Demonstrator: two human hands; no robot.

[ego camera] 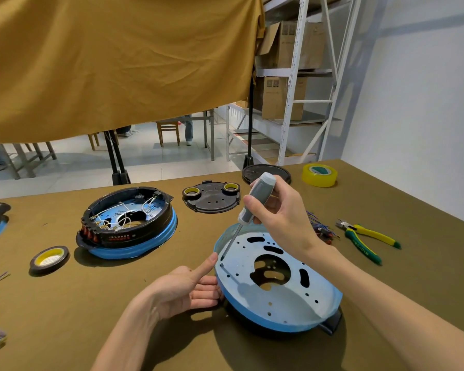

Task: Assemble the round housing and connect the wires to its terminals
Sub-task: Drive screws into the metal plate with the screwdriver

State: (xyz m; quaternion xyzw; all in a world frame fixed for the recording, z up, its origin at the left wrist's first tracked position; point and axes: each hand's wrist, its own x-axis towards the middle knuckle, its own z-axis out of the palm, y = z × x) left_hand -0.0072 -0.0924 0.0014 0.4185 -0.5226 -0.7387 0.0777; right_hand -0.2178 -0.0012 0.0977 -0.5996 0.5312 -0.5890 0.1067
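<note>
- Round blue metal housing plate [279,285] with cut-outs lies on the olive-covered table [386,210], nearest the person.
- Right hand [281,212] grasps a grey-handled screwdriver [255,202], tip on the plate's left edge.
- Left hand [190,287] steadies the rim, fingers straight.

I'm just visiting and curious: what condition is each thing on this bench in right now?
Blue plate: bare, no wires, steadied by left hand.
Screwdriver: gripped by right hand, tip at a rim hole.
Wired housing: open, wires inside.
Black cover: lying off, two tape rolls on it.
Pliers: lying unused.
</note>
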